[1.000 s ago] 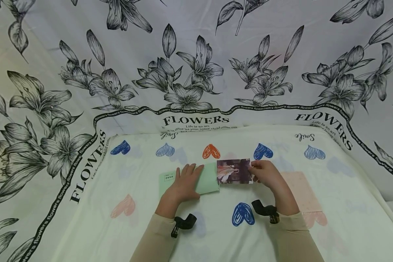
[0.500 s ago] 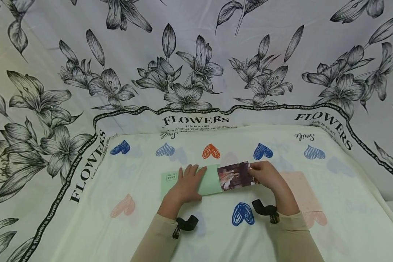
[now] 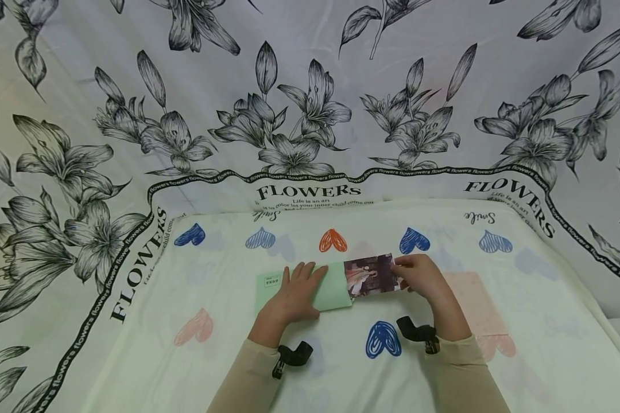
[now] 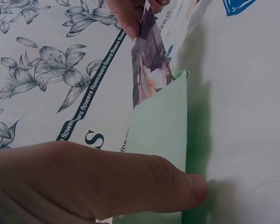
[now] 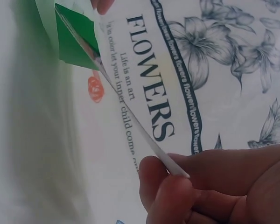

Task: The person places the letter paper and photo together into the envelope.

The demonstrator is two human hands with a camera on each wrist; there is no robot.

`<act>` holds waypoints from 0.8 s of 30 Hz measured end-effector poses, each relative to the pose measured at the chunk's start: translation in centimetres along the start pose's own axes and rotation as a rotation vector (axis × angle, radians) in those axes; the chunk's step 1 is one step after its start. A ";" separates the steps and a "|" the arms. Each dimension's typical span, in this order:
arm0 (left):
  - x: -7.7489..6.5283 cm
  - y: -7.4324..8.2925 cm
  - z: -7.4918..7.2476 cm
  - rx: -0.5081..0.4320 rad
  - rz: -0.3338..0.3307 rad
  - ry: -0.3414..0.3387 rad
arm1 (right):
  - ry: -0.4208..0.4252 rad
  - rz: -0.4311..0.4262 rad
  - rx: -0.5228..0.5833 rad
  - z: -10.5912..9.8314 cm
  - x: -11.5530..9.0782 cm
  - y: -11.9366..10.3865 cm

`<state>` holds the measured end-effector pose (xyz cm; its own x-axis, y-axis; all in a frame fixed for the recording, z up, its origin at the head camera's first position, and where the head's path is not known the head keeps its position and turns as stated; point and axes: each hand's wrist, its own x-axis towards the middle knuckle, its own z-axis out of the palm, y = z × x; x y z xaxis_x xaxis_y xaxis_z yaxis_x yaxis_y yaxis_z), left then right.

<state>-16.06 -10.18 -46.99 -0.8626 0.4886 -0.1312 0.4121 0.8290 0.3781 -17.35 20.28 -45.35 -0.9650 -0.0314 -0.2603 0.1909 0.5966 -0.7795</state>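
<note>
A light green envelope (image 3: 334, 289) lies across the middle of the cloth, its mouth facing right. My left hand (image 3: 295, 292) spans it, fingers spread at the far edge and thumb (image 4: 177, 189) over the near edge, holding it. At the right end, my right hand (image 3: 418, 273) pinches a photo card (image 3: 370, 276) between thumb and fingers. The card's left end meets the envelope's mouth and is tucked inside it. In the right wrist view the card's white edge (image 5: 140, 130) slants up to the gaping, darker green interior (image 5: 74, 46). How deep it reaches is hidden.
A pink envelope-like sheet (image 3: 475, 301) lies to the right, partly behind my right forearm. The pale cloth (image 3: 227, 367) is printed with hearts. Behind it hangs a flower-print curtain (image 3: 413, 34). Black wrist cameras (image 3: 295, 354) sit on both sleeves.
The envelope and my left hand shifted slightly right. The photo card tilted, its left end dropping to line up with the envelope's mouth. Little differs over the last half second.
</note>
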 end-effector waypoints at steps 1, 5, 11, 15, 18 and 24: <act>0.0 0.0 0.0 0.004 -0.001 -0.003 | -0.010 0.006 0.010 0.0 0.0 0.0; 0.0 -0.1 0.0 0.008 -0.004 -0.003 | -0.035 0.008 0.026 0.1 -0.1 -0.1; 0.0 -0.2 -0.1 0.000 -0.002 0.008 | -0.030 0.016 0.050 0.1 -0.1 -0.1; 0.1 -0.3 0.0 0.007 0.004 0.008 | -0.005 0.005 0.057 0.2 0.0 -0.1; 0.2 -0.5 0.2 0.003 0.016 0.019 | 0.038 -0.011 0.042 0.3 0.1 -0.1; 0.3 -0.4 0.3 -0.003 0.043 0.028 | 0.079 0.002 0.033 0.6 0.1 -0.2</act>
<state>-16.40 -10.32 -47.50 -0.8521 0.5157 -0.0893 0.4480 0.8069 0.3851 -17.35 19.70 -45.56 -0.9755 0.0335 -0.2172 0.1973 0.5696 -0.7979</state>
